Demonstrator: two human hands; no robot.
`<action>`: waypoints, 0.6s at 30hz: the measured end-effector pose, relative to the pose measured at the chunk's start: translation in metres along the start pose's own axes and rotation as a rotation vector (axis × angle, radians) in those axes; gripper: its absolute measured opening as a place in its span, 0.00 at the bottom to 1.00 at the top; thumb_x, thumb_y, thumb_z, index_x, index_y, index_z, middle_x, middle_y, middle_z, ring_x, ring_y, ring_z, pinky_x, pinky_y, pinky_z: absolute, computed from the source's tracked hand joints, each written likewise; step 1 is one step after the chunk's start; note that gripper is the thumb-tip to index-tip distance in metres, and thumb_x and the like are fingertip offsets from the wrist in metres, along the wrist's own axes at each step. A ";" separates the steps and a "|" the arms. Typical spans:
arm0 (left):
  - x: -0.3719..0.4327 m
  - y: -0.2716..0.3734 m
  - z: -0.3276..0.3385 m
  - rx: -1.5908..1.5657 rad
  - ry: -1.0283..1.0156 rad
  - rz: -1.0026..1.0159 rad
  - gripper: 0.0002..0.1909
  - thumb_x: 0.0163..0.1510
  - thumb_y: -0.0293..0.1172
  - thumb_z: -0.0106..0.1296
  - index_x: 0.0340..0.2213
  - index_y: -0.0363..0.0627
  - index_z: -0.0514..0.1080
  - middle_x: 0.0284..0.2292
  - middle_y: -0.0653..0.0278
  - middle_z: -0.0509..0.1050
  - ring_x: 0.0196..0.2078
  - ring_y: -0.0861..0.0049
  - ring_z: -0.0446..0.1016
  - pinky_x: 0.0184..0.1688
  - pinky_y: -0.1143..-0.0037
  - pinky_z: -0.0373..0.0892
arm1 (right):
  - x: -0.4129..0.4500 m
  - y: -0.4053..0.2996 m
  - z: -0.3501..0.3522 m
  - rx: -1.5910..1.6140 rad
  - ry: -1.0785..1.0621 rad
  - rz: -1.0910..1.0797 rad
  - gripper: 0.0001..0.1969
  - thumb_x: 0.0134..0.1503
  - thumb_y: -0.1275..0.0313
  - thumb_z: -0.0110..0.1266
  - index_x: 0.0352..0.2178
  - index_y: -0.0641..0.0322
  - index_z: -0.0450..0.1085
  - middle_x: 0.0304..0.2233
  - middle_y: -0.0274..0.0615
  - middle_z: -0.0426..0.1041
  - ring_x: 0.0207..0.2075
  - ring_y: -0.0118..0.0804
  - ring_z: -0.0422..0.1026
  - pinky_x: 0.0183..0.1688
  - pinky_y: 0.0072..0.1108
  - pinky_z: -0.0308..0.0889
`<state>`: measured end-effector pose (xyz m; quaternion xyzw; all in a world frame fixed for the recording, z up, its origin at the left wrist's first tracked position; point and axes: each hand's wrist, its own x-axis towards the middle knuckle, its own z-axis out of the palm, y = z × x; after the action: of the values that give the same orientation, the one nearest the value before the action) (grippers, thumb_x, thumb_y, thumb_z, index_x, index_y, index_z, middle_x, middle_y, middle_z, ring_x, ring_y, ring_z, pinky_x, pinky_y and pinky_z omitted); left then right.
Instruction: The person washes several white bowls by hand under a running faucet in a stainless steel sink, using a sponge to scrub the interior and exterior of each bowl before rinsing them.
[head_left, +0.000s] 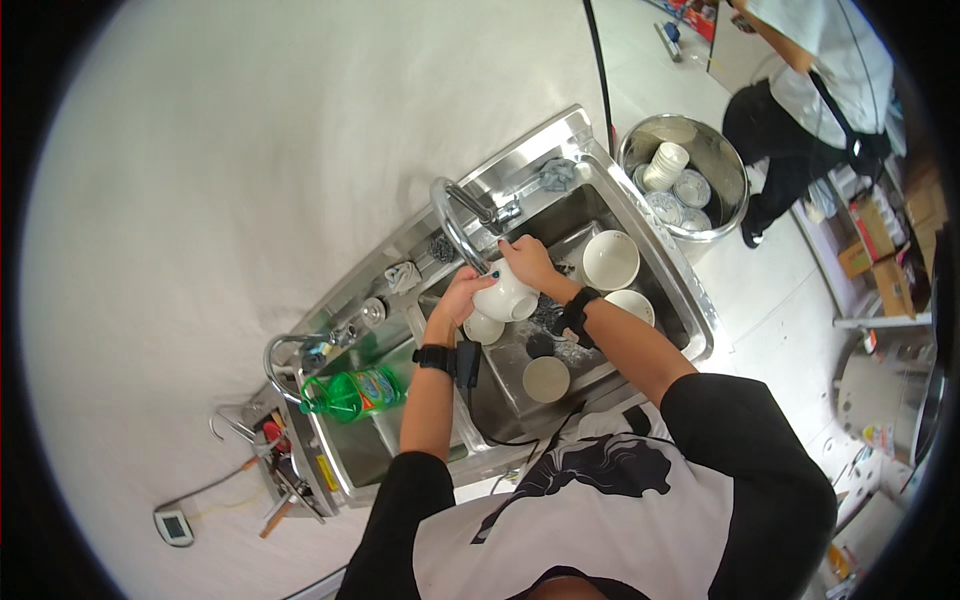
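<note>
Both hands hold a white bowl (506, 295) tilted beneath the curved metal faucet (457, 225), over the right basin of a stainless steel sink (514, 375). My left hand (459, 296) grips its left side with the thumb on top. On its upper right side is my right hand (529, 261); the bowl hides some of the fingers. More white bowls rest in the basin: a large one (611, 260) at the right, another (630, 307) below it, a small one (546, 379) near the front and one (484, 328) under the held bowl. Water splashes on the basin floor.
A green detergent bottle (363, 394) lies over the left basin beside a second faucet (281, 360). Cloths (403, 277) and a metal scourer (442, 249) sit on the back ledge. Right of the sink stands a steel bin (731, 214) with stacked bowls; a person (795, 127) is beyond it.
</note>
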<state>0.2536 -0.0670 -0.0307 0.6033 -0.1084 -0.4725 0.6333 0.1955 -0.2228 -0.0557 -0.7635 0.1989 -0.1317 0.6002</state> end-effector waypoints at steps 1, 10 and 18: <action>0.001 -0.004 0.002 -0.005 0.044 0.030 0.13 0.45 0.22 0.47 0.36 0.35 0.65 0.34 0.61 0.70 0.36 0.76 0.70 0.39 0.77 0.66 | 0.003 0.010 0.001 0.039 0.010 0.103 0.22 0.47 0.62 0.44 0.12 0.75 0.63 0.11 0.56 0.62 0.17 0.54 0.65 0.23 0.33 0.60; -0.019 -0.032 0.050 -0.489 0.182 0.354 0.12 0.50 0.28 0.44 0.38 0.38 0.63 0.37 0.61 0.69 0.39 0.75 0.68 0.43 0.73 0.64 | -0.021 0.022 0.016 1.767 -0.309 0.903 0.21 0.53 0.55 0.32 0.38 0.57 0.64 0.37 0.39 0.67 0.40 0.37 0.67 0.42 0.31 0.63; -0.010 -0.023 0.033 -0.657 0.397 0.188 0.11 0.53 0.33 0.39 0.35 0.40 0.64 0.35 0.61 0.70 0.39 0.73 0.68 0.42 0.72 0.66 | -0.062 0.044 0.003 1.872 -0.409 0.483 0.19 0.53 0.59 0.42 0.41 0.61 0.61 0.42 0.38 0.64 0.44 0.33 0.63 0.49 0.25 0.58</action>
<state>0.2142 -0.0774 -0.0383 0.4358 0.1185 -0.2960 0.8417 0.1353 -0.2009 -0.0967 0.0722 0.0573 0.0246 0.9954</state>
